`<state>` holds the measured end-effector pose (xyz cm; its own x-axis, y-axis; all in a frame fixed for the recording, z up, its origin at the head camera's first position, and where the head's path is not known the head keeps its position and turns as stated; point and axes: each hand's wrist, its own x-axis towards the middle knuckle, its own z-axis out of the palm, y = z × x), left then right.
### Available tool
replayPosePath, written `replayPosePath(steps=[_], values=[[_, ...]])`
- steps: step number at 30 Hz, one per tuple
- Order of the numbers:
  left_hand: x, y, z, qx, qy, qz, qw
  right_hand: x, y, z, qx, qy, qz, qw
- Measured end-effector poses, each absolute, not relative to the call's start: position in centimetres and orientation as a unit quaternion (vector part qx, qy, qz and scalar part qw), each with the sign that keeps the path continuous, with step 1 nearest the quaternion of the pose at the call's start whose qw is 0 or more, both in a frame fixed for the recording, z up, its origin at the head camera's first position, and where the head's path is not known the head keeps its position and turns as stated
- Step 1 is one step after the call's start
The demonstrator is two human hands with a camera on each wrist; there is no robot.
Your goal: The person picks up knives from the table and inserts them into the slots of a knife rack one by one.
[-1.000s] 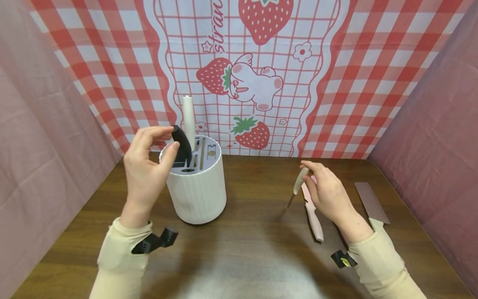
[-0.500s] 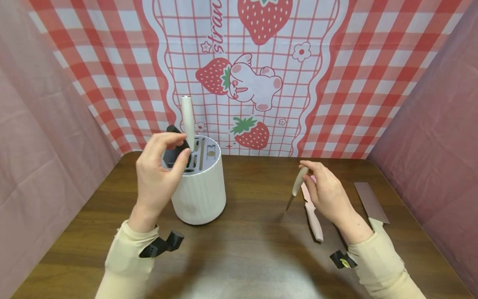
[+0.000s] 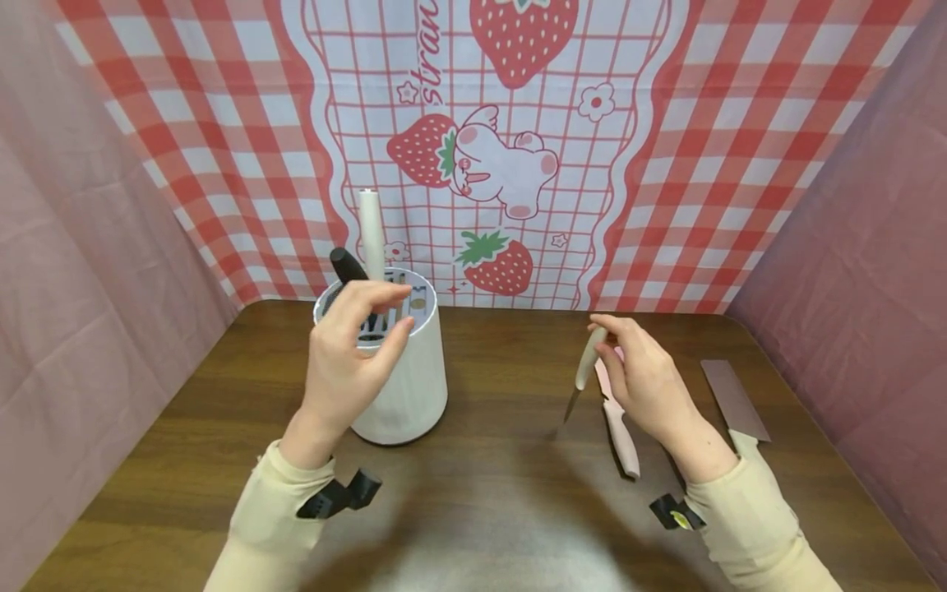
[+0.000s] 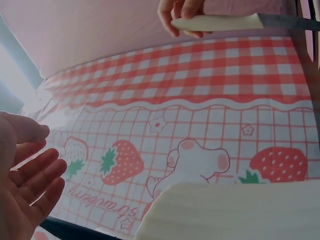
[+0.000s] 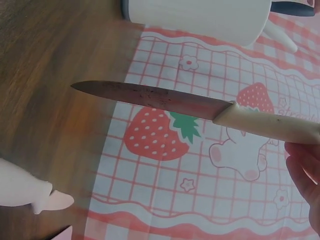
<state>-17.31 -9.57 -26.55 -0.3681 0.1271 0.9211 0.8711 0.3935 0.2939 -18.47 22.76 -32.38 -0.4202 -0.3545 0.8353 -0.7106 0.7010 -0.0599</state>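
Observation:
My right hand pinches the pale handle of a kitchen knife, its blade tilted down to the left above the table. In the right wrist view the knife's long pointed blade shows in full. My left hand is in front of the white round knife block, thumb and fingers apart, with nothing between them. A black handle and an upright white handle stick out of the block's slotted top. My left hand partly covers that top.
A pink knife lies on the wooden table beside the right hand. Further right lies a broad cleaver with a pale handle. Something dark is mostly hidden beneath the right forearm. A strawberry-patterned cloth hangs behind.
My left hand has moved off the black handle, rightward and down across the block's front. The right hand has barely shifted; its knife tip has swung slightly left and down.

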Motion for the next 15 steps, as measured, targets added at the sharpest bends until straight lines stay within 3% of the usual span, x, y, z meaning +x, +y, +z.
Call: replayPosePath(steps=[15], values=[[-17.1, -7.8, -28.0, -0.357, -0.732, -0.428, 0.392, -18.1, 22.2, -31.7, 0.333, -0.807, 0.216, 0.436]])
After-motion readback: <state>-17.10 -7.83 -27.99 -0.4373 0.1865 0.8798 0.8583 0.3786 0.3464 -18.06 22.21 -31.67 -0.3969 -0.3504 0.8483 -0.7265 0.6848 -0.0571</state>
